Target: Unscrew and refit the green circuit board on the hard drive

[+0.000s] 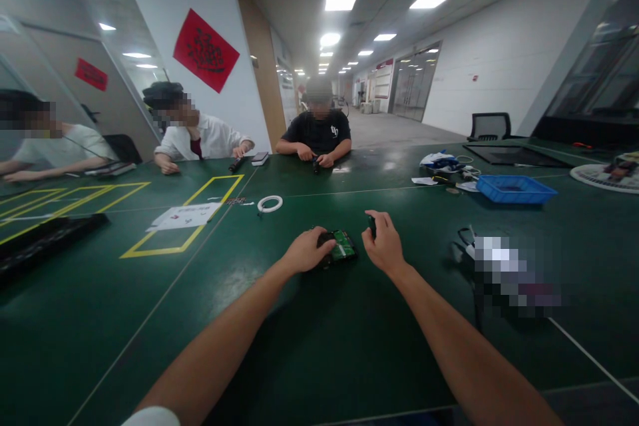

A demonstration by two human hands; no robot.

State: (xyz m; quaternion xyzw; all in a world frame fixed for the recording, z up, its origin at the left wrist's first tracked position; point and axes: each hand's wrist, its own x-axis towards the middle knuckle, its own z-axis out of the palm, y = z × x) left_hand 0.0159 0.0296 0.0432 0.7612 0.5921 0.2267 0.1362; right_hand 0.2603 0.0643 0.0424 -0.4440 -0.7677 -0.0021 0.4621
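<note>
My left hand [307, 250] grips the left side of a small black device with a green circuit board [344, 246] facing up, the thumb lying over its near edge. The device rests on the green tabletop, and its left part is hidden under my fingers. Just to the right, my right hand [383, 239] is closed around a small dark piece [372, 225], held upright between thumb and fingers a little apart from the device. What kind of piece it is, I cannot make out.
A white ring [270, 205] and a paper sheet [186, 216] lie left, by yellow tape outlines. At right are a blue tray [516, 189], cables and a blurred-out item [514, 273]. Three people sit across the table; the middle one [315, 130] handles a small dark object.
</note>
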